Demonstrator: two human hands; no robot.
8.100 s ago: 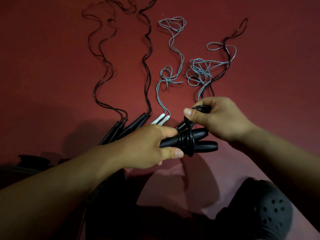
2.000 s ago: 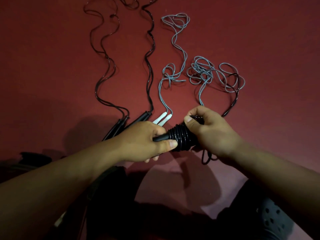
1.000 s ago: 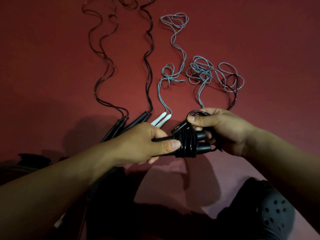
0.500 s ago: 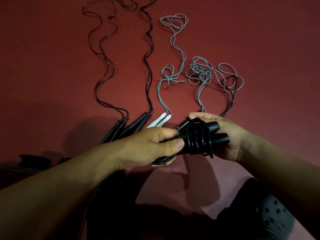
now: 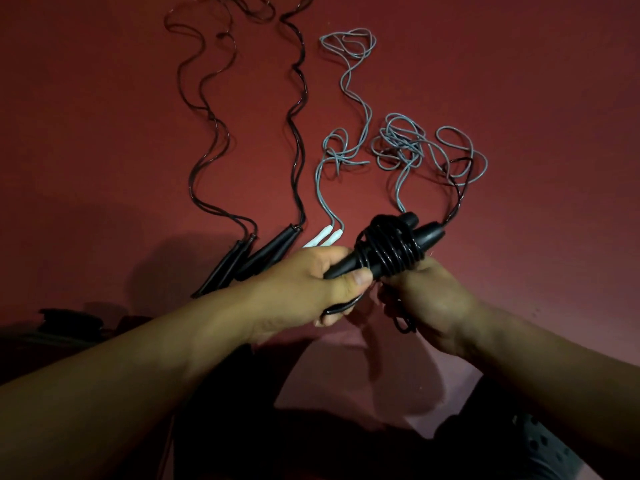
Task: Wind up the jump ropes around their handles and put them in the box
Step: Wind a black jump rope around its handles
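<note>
Gripping glossy coiled black rope (image 5: pixel 388 251), tapered handles (image 5: pixel 427 233)

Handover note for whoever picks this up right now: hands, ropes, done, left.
Left hand grips the near end of the black handle pair.
Right hand holds that bundle from below, fingers round the rope coils.
Done: most of this rope is wound round its handles; a short black tail trails onto the red floor.
Left: wind in that tail, then wind the others lying unwound on the floor: two black ropes, the white-handled grey rope and a grey tangle.
No box in view; nothing boxed that I can see.
</note>
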